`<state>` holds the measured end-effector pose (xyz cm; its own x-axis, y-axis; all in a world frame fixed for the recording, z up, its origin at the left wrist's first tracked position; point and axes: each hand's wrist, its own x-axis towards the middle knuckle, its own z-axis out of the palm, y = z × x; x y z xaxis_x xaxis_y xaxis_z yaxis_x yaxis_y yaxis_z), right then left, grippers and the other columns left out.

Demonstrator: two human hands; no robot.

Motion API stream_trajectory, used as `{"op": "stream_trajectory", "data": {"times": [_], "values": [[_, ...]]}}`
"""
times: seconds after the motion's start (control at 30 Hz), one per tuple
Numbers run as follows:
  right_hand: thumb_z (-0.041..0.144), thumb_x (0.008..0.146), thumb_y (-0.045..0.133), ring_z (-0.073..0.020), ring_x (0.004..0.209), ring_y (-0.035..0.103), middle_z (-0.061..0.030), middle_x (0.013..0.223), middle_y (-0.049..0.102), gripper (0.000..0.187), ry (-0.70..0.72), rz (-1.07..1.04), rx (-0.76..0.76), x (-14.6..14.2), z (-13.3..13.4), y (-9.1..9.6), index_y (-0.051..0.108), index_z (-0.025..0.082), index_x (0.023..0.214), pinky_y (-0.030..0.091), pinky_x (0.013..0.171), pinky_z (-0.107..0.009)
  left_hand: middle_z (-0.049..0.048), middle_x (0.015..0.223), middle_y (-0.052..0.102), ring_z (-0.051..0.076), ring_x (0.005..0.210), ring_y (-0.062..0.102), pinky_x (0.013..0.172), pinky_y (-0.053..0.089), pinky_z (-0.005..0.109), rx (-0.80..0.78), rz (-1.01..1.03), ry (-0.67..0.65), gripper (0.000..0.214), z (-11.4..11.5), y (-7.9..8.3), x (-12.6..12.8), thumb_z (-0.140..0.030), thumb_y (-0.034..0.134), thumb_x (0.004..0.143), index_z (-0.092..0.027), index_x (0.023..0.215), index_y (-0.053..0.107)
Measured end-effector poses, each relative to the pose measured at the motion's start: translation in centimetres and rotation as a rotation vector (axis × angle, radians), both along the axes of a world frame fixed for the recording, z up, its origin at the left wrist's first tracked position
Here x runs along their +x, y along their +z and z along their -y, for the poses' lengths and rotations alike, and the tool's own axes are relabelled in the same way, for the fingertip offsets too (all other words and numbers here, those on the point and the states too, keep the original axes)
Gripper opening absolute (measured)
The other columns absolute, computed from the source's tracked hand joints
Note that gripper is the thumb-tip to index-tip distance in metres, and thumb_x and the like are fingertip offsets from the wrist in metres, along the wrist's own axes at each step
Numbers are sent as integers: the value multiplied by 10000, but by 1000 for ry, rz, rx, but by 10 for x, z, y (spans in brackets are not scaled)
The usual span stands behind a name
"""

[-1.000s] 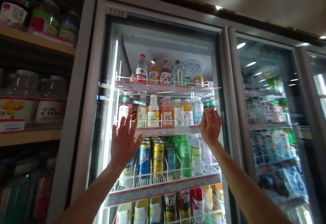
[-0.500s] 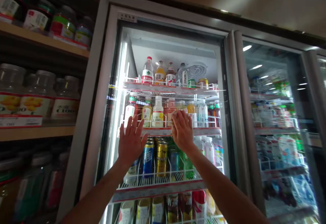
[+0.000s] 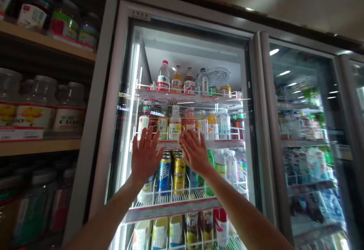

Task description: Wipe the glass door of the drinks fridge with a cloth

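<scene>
My left hand (image 3: 145, 159) lies flat against the glass door (image 3: 193, 41) of a drinks cooler, its fingers spread and nothing in it. To its right, my right hand (image 3: 195, 151) presses on the same glass with the fingers close together. A pale, crumpled cloth (image 3: 181, 137) peeks out at the left edge of that hand; most of it is hidden under the palm. Behind the glass, a white-capped bottle (image 3: 174, 123) and a gold can (image 3: 179, 174) show near my right hand. A blue can (image 3: 164, 174) stands between the two forearms.
On the left, wooden shelves (image 3: 42, 147) carry rows of bottles. A metal door frame (image 3: 261, 128) runs down beside the right edge of the glass. Beyond it is a second glass-fronted cooler (image 3: 304, 128) with stocked shelves.
My right hand has slid left and slightly down across the glass, with the cloth under it. My left hand keeps nearly the same place. The view has shifted slightly.
</scene>
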<state>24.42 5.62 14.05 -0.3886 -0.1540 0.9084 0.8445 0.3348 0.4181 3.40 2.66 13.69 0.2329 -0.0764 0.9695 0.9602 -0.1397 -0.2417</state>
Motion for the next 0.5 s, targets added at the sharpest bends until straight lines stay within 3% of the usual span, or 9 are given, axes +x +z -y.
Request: {"op": "stream_trajectory", "data": {"times": [0.13,0.2,0.27,0.4,0.5], "values": [[244,900,380,-228,1353,308,-105,1371,475,437,-11,-350,66,34,-14,12,425,182,1331,240,1086,-489,117,1496,220,260,1397,161,1129,123,492,-17,-7,21,638,1,0,0,-339,434,886,-207,1449,163],[241,905,357,-243,1349,315,-126,1367,475,446,-1,-487,73,36,-19,15,416,167,1341,264,1065,-503,127,1493,227,265,1398,157,1126,128,497,-25,-11,31,639,1,0,1,-335,435,885,-195,1448,167],[243,900,360,-248,1357,298,-125,1377,465,448,14,-458,62,20,-16,11,425,156,1335,263,1070,-496,129,1493,227,266,1398,156,1125,127,498,-23,-10,34,636,1,0,1,-336,435,885,-193,1447,173],[246,875,411,-221,1368,276,-61,1368,488,419,36,-122,53,-19,0,-6,491,186,1283,201,1123,-447,115,1494,227,254,1398,163,1128,128,483,8,-7,26,628,0,0,0,-355,431,888,-208,1445,181],[243,881,406,-202,1366,282,-49,1371,486,432,27,-99,35,-4,-2,-4,463,214,1308,176,1130,-449,108,1495,229,249,1399,159,1129,130,479,2,-9,26,628,0,-1,0,-346,428,890,-215,1447,170]]}}
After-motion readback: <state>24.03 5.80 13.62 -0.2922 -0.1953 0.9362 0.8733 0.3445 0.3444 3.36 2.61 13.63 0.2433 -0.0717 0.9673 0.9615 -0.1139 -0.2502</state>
